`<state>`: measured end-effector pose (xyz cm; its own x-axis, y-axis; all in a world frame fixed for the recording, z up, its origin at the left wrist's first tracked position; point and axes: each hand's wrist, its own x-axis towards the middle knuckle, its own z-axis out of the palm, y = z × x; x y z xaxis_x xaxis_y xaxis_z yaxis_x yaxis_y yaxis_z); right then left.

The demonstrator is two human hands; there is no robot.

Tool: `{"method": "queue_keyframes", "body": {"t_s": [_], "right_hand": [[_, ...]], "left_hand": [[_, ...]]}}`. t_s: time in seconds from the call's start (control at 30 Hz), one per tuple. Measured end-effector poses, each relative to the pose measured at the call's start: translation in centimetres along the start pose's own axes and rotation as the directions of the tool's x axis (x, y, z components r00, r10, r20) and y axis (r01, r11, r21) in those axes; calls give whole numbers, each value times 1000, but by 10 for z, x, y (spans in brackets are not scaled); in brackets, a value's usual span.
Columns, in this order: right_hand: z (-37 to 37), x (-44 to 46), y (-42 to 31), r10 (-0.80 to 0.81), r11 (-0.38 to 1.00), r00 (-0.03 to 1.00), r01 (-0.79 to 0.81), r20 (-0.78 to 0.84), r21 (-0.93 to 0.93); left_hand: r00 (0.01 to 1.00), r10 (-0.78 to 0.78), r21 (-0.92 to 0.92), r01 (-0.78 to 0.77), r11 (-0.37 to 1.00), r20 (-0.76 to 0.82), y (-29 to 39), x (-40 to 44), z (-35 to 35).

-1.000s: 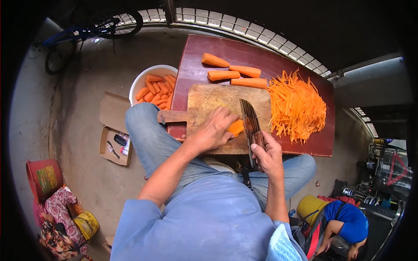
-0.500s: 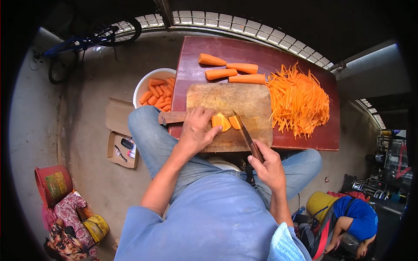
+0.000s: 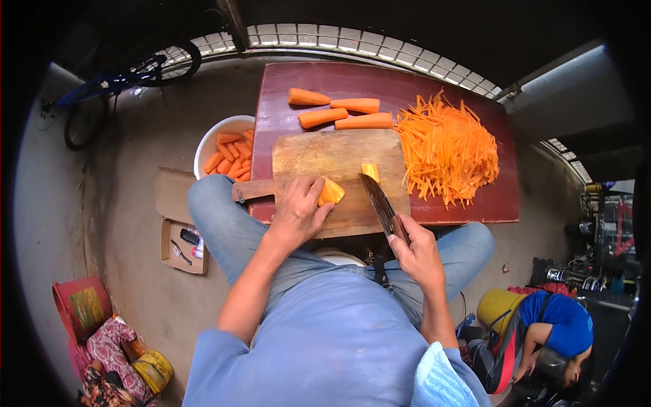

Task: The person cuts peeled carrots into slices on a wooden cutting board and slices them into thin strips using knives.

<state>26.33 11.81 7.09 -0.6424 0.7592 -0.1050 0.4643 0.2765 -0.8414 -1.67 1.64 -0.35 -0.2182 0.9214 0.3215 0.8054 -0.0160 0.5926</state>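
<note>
A wooden cutting board (image 3: 305,150) lies before me, its handle pointing left. My left hand (image 3: 297,211) is closed around a carrot chunk (image 3: 331,192), pressing it onto the board with fingers and thumb. In my right hand (image 3: 417,252) is a knife (image 3: 381,203), gripped by its dark handle, the blade angled to the far left. Near the blade's tip sits a smaller cut carrot piece (image 3: 370,171), apart from the chunk. A big heap of carrot shreds (image 3: 451,150) rises right of the board. Several peeled carrot lengths (image 3: 363,121) lie beyond it.
The board rests on a dark red table (image 3: 468,211). Left of it, a white tub (image 3: 202,150) holds more carrots. A cardboard box (image 3: 183,247) with small items stands on the floor. Another person (image 3: 559,322) bends at lower right by a yellow bucket (image 3: 498,308); a bicycle (image 3: 129,81) stands far left.
The knife has moved right and tilted, showing more of its blade side. The smaller carrot piece has shifted right and farther away, off the chunk. The whole view has drifted slightly.
</note>
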Motion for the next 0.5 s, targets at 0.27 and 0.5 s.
{"method": "queue_keyframes", "body": {"t_s": [0.27,0.5], "right_hand": [[2,6,-2,-31,999,996,32,86,-10],[10,-5,-11,-1,1000,986,5,168,-24]], "left_hand": [[999,-23,96,27,995,-47,6,3,15],[1000,-1,-67,3,998,16,3,-2,-1]]}}
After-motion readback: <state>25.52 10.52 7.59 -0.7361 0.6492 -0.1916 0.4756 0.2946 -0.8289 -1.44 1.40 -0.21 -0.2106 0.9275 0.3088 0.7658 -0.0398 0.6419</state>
